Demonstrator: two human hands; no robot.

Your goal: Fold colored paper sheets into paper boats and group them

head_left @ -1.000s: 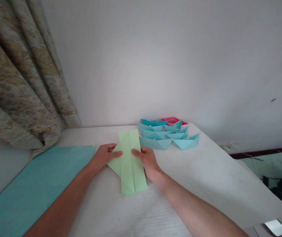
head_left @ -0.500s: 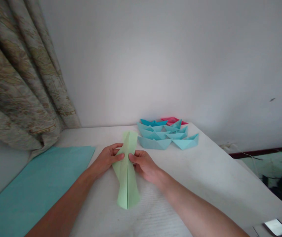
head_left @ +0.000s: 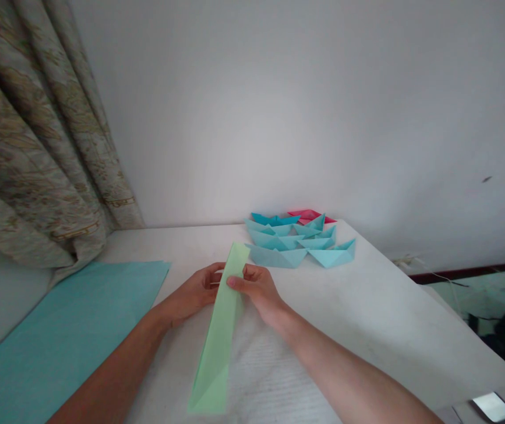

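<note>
A light green sheet of paper (head_left: 217, 347), folded into a long narrow strip, slants from near the table's front up toward the paper boats. My right hand (head_left: 258, 288) pinches it near its upper end, thumb on the front face and fingers at the edge. My left hand (head_left: 197, 291) is closed around the strip's left side; its thumb and fingertips are partly hidden behind the paper. Just beyond the strip's top stand several light blue folded paper boats (head_left: 279, 257), with a darker blue boat (head_left: 274, 220) and a pink boat (head_left: 307, 215) at the back.
Large light blue paper sheets (head_left: 79, 330) lie on the white table (head_left: 345, 330) at left. A patterned curtain (head_left: 35, 135) hangs over the table's left back corner. The wall (head_left: 279, 106) runs behind. A small pale rectangular object (head_left: 494, 407) is at lower right.
The green paper has turned from an opened face with a centre crease to a narrow folded strip. Its lower end has swung left and toward me. My left thumb has moved behind it.
</note>
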